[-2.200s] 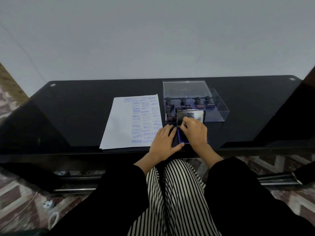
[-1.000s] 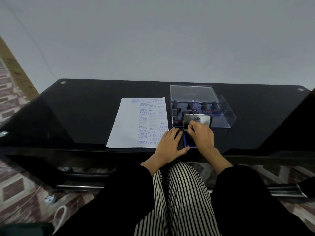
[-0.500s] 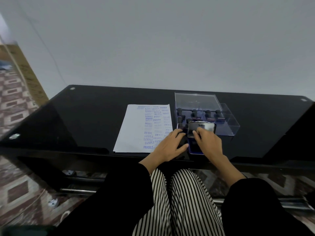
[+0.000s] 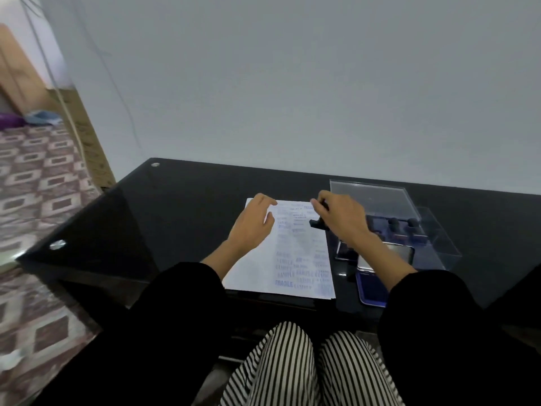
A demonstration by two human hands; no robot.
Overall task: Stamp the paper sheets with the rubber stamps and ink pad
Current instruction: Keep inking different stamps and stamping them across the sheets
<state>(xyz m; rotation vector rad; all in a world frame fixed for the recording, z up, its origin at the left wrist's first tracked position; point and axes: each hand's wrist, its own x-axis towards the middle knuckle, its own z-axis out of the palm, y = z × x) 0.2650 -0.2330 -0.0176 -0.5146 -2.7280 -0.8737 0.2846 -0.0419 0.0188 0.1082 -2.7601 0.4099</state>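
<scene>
Your right hand has its fingers curled round a dark rubber stamp. The stamp's base sits at or just above the upper right part of the paper sheet at mid-frame; the blur hides whether it touches. Your left hand rests on the sheet's upper left, fingers loosely straight and gripping nothing.

The black table looks glossy, so I judge the sheet may slide if your left hand eases off as you press, smearing the print. That corner already carries blue marks, and landing on one would muddy both. Your right sleeve hangs just beside the open ink pad at lower right, so a low drag back could pick up ink or nudge the pad. A rocked stamp would print unevenly.

Half a second ago both hands were down at the ink pad, in front of the clear box. They have since travelled up to the top of the sheet, and the view has swung left.
</scene>
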